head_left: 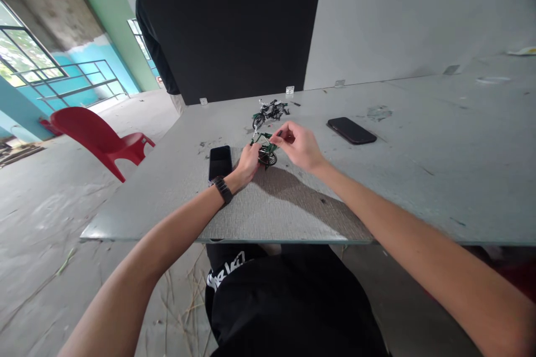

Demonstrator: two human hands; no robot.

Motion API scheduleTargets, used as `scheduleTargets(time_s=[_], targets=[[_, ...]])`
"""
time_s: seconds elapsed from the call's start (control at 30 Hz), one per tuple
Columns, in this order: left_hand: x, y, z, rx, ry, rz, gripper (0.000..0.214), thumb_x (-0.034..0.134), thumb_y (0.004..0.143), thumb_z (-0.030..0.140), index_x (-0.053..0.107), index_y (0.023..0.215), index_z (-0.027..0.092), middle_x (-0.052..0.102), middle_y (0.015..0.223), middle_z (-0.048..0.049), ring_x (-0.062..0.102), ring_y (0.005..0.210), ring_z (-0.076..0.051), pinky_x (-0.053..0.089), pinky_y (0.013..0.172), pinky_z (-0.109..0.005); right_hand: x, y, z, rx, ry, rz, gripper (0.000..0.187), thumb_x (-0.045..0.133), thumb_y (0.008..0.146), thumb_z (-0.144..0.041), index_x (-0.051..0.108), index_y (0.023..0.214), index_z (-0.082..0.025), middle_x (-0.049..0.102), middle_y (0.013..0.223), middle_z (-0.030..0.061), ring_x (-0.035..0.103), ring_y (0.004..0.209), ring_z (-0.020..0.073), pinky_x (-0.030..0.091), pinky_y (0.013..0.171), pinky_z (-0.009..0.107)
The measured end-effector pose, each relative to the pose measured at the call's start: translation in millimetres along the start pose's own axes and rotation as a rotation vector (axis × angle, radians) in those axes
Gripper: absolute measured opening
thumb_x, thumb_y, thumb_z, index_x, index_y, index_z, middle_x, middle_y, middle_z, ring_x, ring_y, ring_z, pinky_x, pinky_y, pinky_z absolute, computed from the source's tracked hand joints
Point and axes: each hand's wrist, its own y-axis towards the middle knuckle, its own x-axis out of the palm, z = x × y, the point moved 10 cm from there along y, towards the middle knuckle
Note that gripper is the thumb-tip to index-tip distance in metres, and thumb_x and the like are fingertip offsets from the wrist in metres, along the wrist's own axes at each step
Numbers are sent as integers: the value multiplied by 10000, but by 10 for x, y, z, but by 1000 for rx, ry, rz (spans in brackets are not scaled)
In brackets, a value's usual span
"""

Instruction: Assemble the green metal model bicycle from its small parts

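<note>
A small green model bicycle (266, 152) stands on a grey textured mat (285, 206) at the table's near middle. My left hand (248, 163), with a black watch on the wrist, is closed on the bicycle's left side. My right hand (298, 144) is pinched just above its right end, and a thin dark piece shows at the fingertips; I cannot make out what it is. A second, black model bicycle (268, 112) stands farther back on the table, apart from both hands.
A black phone (220, 161) lies left of my left hand and another black phone (350, 130) to the right. A large black board (230, 22) leans at the table's far edge. A red plastic chair (98, 136) stands on the floor at left.
</note>
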Motion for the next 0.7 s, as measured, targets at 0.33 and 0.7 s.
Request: scheduleTargets(time_s=[0.33, 0.7], targets=[[2, -24, 42, 12, 1, 11, 303, 500, 957, 150, 413, 669, 191, 361, 568, 64, 317, 436, -50, 245, 456, -211, -42, -35, -2, 49, -74, 58, 568, 655, 786, -784, 481, 762, -244, 612, 680, 10, 519, 613, 163, 395, 609, 338], [23, 24, 43, 88, 79, 8, 254, 584, 967, 265, 493, 746, 179, 477, 637, 43, 425, 530, -74, 326, 515, -207, -63, -25, -1, 92, -78, 94, 567, 678, 777, -767, 476, 734, -239, 592, 687, 16, 522, 638, 169, 404, 624, 346]])
